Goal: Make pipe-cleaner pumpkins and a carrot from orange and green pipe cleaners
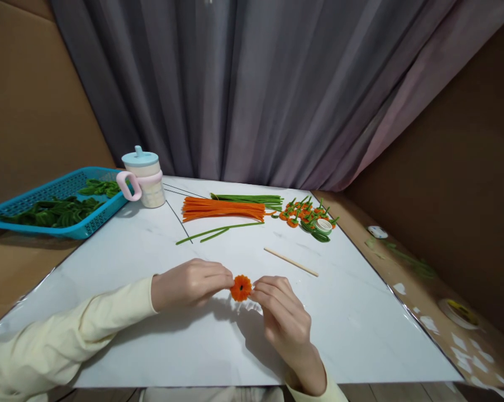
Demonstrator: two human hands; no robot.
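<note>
**Coiled flower pinched between both hands: risk of unwinding**

Risk: the orange pipe-cleaner flower [241,287], held just above the near table [361,324], could spring loose if either pinch slackens. Left hand [191,283] grips its left edge with fingertips closed; right hand [283,312] pinches its right edge likewise. Wooden stick [291,261] lies untouched beyond.

a home craft corner: marble-look table [160,335], grey curtain [252,84], pipe cleaners [222,209], cardboard walls [29,100]

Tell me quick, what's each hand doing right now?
Left hand: closed, pinching the left edge of the orange flower.
Right hand: closed, pinching the flower's right edge.
</note>
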